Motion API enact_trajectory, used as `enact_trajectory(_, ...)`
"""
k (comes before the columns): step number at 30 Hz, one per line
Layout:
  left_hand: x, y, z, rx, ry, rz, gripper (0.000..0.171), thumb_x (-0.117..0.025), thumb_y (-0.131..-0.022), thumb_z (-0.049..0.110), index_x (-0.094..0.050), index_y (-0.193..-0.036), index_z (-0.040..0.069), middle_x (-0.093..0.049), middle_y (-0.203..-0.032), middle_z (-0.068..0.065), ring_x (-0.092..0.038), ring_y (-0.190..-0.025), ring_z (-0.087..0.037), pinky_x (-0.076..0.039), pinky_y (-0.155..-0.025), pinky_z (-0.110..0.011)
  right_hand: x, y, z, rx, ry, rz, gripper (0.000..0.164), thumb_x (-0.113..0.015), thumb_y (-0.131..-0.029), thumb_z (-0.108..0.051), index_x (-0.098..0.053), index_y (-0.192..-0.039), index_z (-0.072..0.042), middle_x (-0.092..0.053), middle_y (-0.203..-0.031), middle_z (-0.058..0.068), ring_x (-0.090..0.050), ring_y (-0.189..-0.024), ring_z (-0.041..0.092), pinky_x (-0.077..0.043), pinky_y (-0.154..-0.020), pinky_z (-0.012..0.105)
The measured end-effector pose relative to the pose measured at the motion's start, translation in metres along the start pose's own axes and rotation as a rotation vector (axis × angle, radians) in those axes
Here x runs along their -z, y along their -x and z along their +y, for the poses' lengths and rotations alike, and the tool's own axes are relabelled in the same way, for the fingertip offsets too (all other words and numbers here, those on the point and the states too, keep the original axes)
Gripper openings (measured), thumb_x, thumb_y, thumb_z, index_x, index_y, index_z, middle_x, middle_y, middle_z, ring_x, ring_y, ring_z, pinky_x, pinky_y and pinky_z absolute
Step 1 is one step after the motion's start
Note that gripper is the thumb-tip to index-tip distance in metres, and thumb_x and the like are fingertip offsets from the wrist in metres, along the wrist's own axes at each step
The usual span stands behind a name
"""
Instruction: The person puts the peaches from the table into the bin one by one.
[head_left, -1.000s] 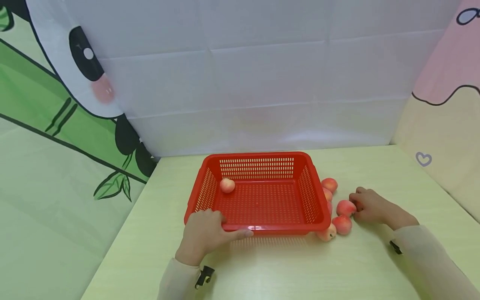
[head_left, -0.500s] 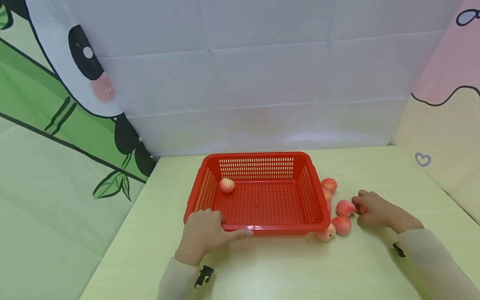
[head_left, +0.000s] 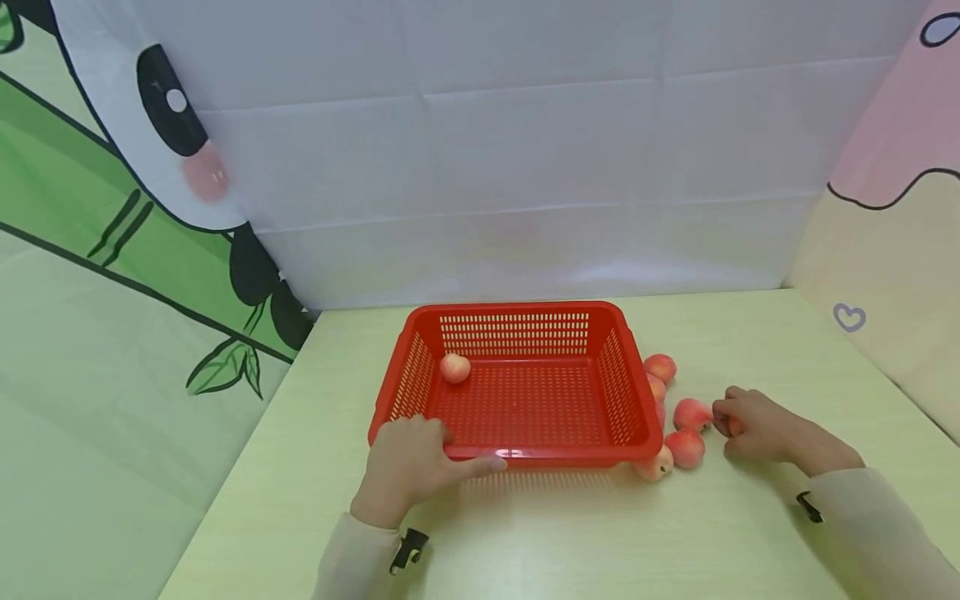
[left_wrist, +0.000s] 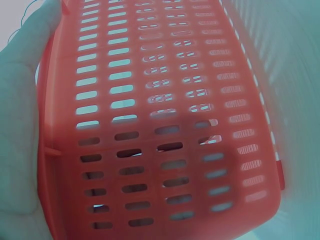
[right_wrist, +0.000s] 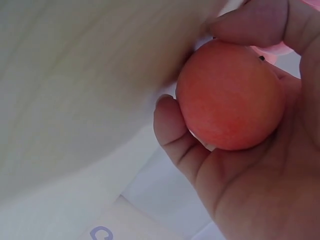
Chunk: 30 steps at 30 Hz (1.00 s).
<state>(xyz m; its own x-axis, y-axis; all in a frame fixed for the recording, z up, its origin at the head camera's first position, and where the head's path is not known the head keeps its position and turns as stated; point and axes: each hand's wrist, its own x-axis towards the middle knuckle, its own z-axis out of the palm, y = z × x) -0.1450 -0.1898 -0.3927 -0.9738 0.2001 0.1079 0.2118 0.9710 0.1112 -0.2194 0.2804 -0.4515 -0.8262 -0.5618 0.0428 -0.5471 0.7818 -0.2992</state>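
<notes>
"How does that red plastic basket [head_left: 517, 307] sit?"

"Open side up on the pale table [head_left: 562, 542], long axis running left to right, with one pale fruit [head_left: 454, 368] inside. The left hand [head_left: 408, 467] grips its near rim toward the left corner (thumb laid along the rim, pointing right)."

"And the right hand [head_left: 761, 429]?"

"Curled round a reddish-orange fruit [right_wrist: 230, 95], just right of the loose fruits [head_left: 686, 448] beside the basket. The forearm slants in from the near right, back of the hand up. That fruit's too round to show a long axis, and I can't tell whether it touches the table."
</notes>
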Motion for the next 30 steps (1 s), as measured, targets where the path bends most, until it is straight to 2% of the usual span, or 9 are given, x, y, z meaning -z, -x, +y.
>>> enact_trajectory(12, 0.0, 0.0, -0.001, -0.014, -0.001, 0.003, 0.081, -0.029, -0.06, 0.098, -0.043, -0.051, 0.02, -0.034, -0.041, 0.006, -0.034, -0.043, -0.009, -0.028, -0.043, -0.026, 0.008, 0.005, -0.01, -0.046, -0.033, -0.07, 0.029, -0.065, -0.064, 0.001, -0.046, -0.069, -0.021, -0.037, -0.07, -0.004, -0.035, -0.063, 0.014, -0.031, -0.057, 0.028)
enact_trajectory(22, 0.0, -0.002, -0.001, -0.001, 0.0, -0.019, 0.082, -0.027, -0.059, 0.099, -0.045, -0.051, 0.019, -0.037, -0.04, 0.005, -0.038, -0.042, -0.01, -0.03, -0.044, -0.026, 0.044, 0.01, -0.039, -0.027, 0.02, -0.024, 0.028, -0.068, -0.068, -0.001, -0.048, -0.075, -0.019, -0.038, -0.074, -0.003, -0.036, -0.07, 0.016, -0.034, -0.059, 0.03)
enact_trajectory(30, 0.0, -0.001, -0.001, -0.005, 0.006, -0.01, 0.082, -0.029, -0.059, 0.099, -0.044, -0.05, 0.019, -0.035, -0.04, 0.005, -0.035, -0.042, -0.01, -0.028, -0.043, -0.026, 0.062, 0.01, -0.068, 0.016, 0.051, 0.022, 0.034, -0.071, -0.068, -0.001, -0.048, -0.078, -0.025, -0.039, -0.078, -0.007, -0.039, -0.076, 0.015, -0.04, -0.059, 0.028)
